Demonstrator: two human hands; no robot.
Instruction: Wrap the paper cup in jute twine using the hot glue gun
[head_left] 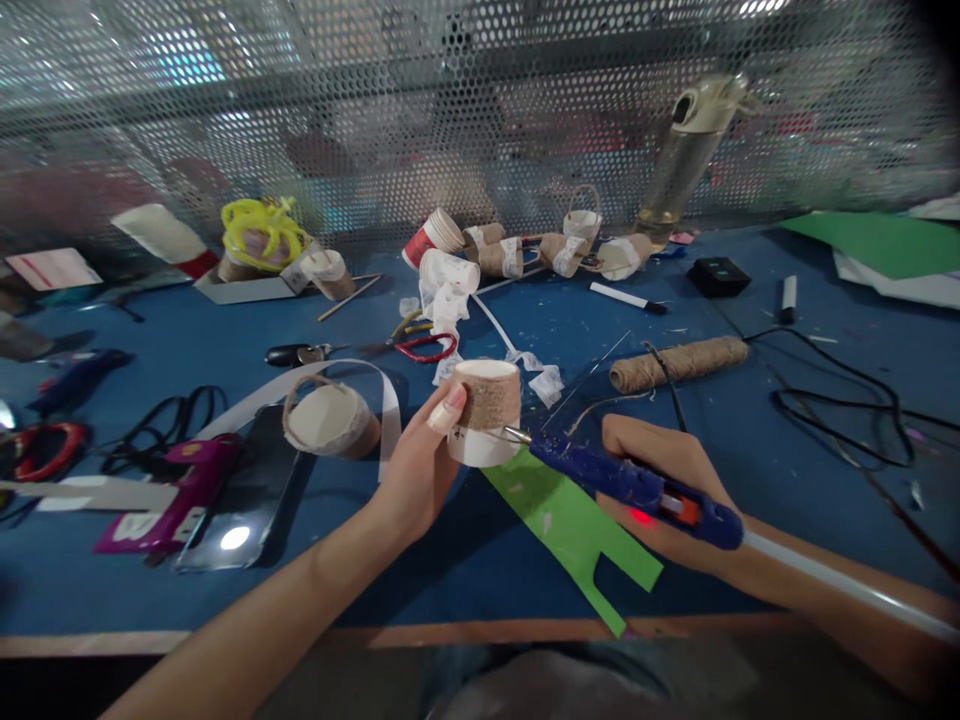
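Observation:
My left hand grips a white paper cup partly wrapped in brown twine, held upside down above the blue table. My right hand is closed round a blue hot glue gun with a white glue stick out the back. Its metal nozzle touches the cup's side where twine meets bare paper. A green paper scrap lies beneath both hands.
A twine-wrapped cup with a handle lies left of my left hand. Scissors, a twine spool, several wrapped cups, a purple glue gun, black cables, a bottle and green paper surround them. Mesh wall behind.

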